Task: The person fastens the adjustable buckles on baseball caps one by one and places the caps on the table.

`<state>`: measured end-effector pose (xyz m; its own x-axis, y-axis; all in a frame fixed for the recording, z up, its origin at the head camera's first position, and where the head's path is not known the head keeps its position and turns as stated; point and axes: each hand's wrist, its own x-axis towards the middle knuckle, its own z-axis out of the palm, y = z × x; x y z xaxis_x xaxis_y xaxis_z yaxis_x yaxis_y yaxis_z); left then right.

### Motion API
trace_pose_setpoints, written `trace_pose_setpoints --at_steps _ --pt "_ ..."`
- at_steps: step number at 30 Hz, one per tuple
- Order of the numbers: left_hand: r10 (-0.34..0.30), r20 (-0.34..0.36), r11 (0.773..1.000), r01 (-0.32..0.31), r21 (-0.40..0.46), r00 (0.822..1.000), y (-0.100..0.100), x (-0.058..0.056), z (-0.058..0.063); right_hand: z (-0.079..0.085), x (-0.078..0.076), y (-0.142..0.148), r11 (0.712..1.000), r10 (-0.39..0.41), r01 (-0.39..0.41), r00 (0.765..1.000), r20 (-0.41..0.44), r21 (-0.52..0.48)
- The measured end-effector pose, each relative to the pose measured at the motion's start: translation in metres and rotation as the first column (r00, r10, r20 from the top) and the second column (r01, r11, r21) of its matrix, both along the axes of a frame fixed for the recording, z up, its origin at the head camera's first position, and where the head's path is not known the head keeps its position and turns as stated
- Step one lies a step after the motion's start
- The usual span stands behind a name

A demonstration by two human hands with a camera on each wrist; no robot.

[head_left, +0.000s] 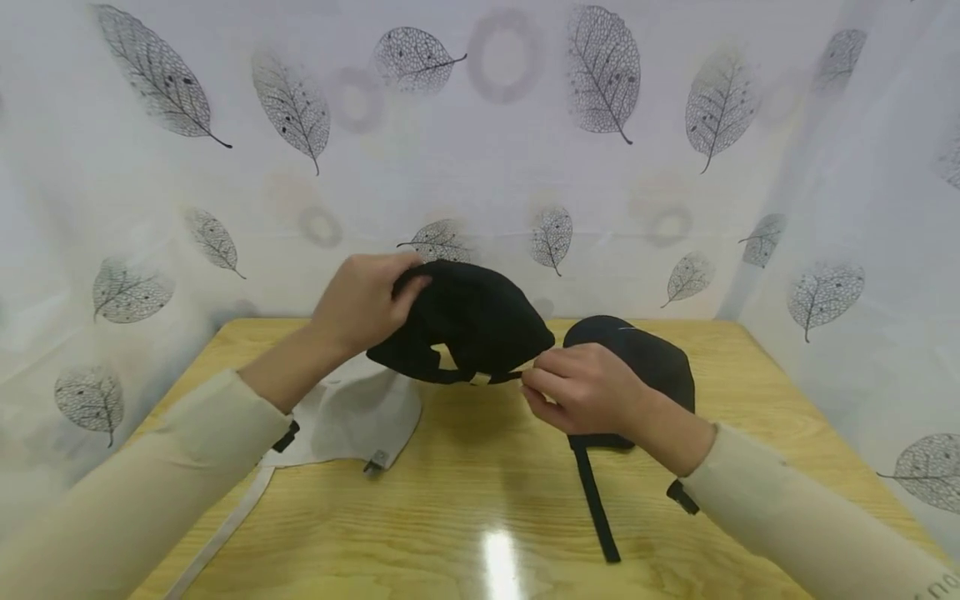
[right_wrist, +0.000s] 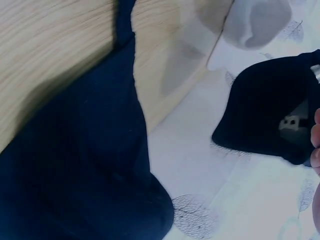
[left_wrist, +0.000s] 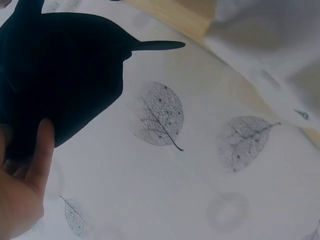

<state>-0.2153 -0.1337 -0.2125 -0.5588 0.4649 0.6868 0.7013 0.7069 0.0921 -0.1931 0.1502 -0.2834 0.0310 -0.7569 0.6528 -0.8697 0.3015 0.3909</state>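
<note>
A black cap [head_left: 480,312] is held up above the middle of the table, its back opening and strap turned toward me. My left hand [head_left: 358,302] grips its upper left edge, with the thumb on the near side. At the cap's lower right, my right hand [head_left: 588,387] pinches the end of the back strap, and a small pale buckle [head_left: 480,379] shows along that strap. In the left wrist view the cap [left_wrist: 65,75] appears as a dark shape above the left thumb [left_wrist: 42,155]. The right wrist view catches fingertips [right_wrist: 316,142] at its edge, beside the cap.
A white cap [head_left: 360,417] lies on the left of the wooden table [head_left: 450,517], its long strap [head_left: 225,533] trailing toward the front. To the right, partly behind my right hand, lies a dark navy cap [head_left: 660,358] with its strap [head_left: 596,500] loose. Leaf-patterned cloth [head_left: 480,167] surrounds the table.
</note>
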Motion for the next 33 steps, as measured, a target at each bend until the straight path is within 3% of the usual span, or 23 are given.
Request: trace_pose_setpoints --at_steps 6,12,18,23,29,33 --pt "0.043 -0.099 0.999 -0.041 0.015 0.994 -0.023 0.000 0.001 -0.010 -0.009 0.016 0.991 -0.122 0.117 0.990 0.076 0.062" --pt "0.089 -0.164 0.996 -0.087 0.017 0.982 -0.042 0.004 0.005 -0.023 -0.021 0.039 0.960 -0.265 0.253 0.958 0.107 0.118" --pt "0.131 -0.239 0.989 -0.142 -0.030 0.962 -0.063 0.009 0.005 -0.036 -0.033 0.061 0.930 -0.365 0.352 0.921 0.139 0.109" --pt "0.171 -0.277 0.981 -0.190 -0.043 0.946 -0.084 0.010 -0.001 -0.041 -0.040 0.079 0.883 -0.469 0.457 0.864 0.183 0.102" --pt "0.257 -0.306 0.960 -0.279 -0.031 0.917 -0.113 0.009 -0.005 -0.042 -0.046 0.096 0.841 -0.539 0.526 0.802 0.256 0.123" --pt "0.319 -0.297 0.938 -0.344 -0.036 0.900 -0.133 0.008 -0.009 -0.043 -0.046 0.104 0.783 -0.620 0.598 0.728 0.294 0.169"
